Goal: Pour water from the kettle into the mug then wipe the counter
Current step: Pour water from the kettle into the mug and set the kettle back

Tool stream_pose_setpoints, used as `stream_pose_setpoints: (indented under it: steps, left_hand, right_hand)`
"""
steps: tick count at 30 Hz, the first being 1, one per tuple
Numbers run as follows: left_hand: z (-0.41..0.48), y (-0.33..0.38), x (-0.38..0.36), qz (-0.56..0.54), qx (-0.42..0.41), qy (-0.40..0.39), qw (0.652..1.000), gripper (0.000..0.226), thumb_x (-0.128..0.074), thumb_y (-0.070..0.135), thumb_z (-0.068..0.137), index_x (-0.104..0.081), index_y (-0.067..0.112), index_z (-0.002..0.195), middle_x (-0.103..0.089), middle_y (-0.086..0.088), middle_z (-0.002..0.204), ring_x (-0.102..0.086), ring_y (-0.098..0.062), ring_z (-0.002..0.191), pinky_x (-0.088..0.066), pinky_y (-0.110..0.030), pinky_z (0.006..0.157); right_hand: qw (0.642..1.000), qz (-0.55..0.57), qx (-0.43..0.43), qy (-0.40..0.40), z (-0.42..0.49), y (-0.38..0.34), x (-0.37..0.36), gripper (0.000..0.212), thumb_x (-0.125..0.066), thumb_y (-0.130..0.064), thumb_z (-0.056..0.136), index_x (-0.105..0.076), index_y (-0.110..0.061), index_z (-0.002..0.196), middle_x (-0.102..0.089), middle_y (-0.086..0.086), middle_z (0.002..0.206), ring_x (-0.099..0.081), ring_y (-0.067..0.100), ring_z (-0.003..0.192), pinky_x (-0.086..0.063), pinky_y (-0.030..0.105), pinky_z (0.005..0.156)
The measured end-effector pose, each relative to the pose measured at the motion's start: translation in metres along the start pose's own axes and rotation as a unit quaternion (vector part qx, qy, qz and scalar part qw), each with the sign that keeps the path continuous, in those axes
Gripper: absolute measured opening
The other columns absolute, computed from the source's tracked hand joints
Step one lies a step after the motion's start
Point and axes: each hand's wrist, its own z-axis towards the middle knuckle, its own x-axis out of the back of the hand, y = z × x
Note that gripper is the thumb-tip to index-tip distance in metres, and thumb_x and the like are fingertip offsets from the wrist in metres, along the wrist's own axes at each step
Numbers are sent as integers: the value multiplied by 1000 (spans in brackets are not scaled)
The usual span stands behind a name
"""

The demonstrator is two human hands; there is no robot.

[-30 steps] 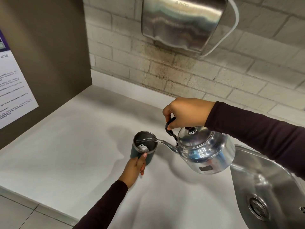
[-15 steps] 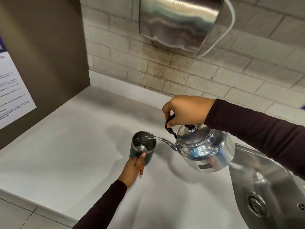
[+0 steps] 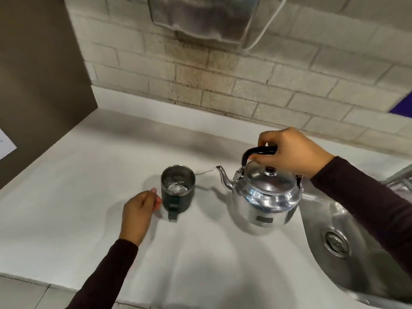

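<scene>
Two hands work over the white counter [image 3: 66, 186], and reading from the left: a brown panel closes off that side, then the left hand [image 3: 137, 210] sits just beside the dark mug [image 3: 177, 192], fingers loosely curled and fingertips at or very near the mug's wall; whether they actually touch it I cannot tell, but they do not wrap around it. The mug stands upright on the counter, its handle turned toward the person, with water glinting low inside its steel lining. To its right, well clear of the rim, is the spout of the steel kettle [image 3: 266, 197], from which a thin thread of water trails toward the mug's edge. The right hand [image 3: 289, 152] is clenched around the kettle's black handle above the lid, holding the body nearly level; whether its base rests on the counter I cannot tell. Further right lies the steel sink [image 3: 367, 253], with a hand dryer [image 3: 205, 16] on the brick wall above.

By my judgement the pour is ending. To finish it cleanly, tip the spout up firmly so the trailing thread breaks, since at this gap it may land on the counter instead of in the mug. Keep the left hand steadying the mug. Set the kettle down away from the sink's edge, then find a cloth; none is in view.
</scene>
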Motion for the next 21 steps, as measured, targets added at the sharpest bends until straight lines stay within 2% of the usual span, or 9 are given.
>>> stream_pose_setpoints:
  steps: [3,6,9,12,14,17,21]
  left_hand:
    - [8,25,2,14,-39,-2,999,42,-47,26,94,-61,16,56,-53,5,53,-48,-1,51,-41,-28,64]
    - [14,49,-10,3,-55,-16,998,42,-48,27,94,-60,15,56,-54,7,48,-47,1,48,-40,-25,62]
    - [17,64,-33,-10,-62,-33,997,41,-50,26,93,-59,17,54,-56,13,44,-49,2,46,-43,-16,60]
    - [17,71,-59,-13,-71,-68,995,42,-50,28,92,-59,21,52,-57,13,45,-51,2,47,-41,-3,55]
    - [16,72,-75,-9,-72,-90,993,43,-51,29,92,-61,23,51,-54,10,45,-49,0,47,-40,-3,54]
    - [17,72,-97,-4,-74,-109,991,42,-51,29,92,-62,21,52,-52,10,45,-47,0,48,-40,-6,54]
    - [20,73,-124,-12,-70,-130,989,42,-49,22,94,-60,18,54,-51,12,46,-47,2,49,-39,-5,57]
  right_hand:
    - [988,114,-87,63,-12,37,-16,27,-73,-43,69,-59,-22,61,-62,-5,52,-52,4,43,-38,19,43]
    - [961,186,-168,119,-12,68,-32,29,-78,-38,68,-63,-13,62,-61,1,53,-51,5,44,-40,17,44]
    - [937,226,-214,156,-4,95,-41,32,-81,-33,68,-63,-7,62,-57,-1,52,-51,0,41,-37,5,40]
    - [913,275,-241,181,14,119,-45,28,-82,-30,67,-63,-10,63,-56,-6,52,-50,-9,37,-34,1,38]
    - [909,282,-244,184,31,134,-47,28,-82,-31,66,-61,-12,62,-55,-6,54,-49,-9,39,-35,1,41]
    - [905,297,-248,176,61,152,-50,31,-81,-31,67,-62,-7,67,-53,-1,55,-46,-4,35,-35,5,40]
    - [909,304,-232,163,103,168,-58,41,-82,-39,65,-50,-17,51,-49,-3,53,-46,-3,35,-35,5,40]
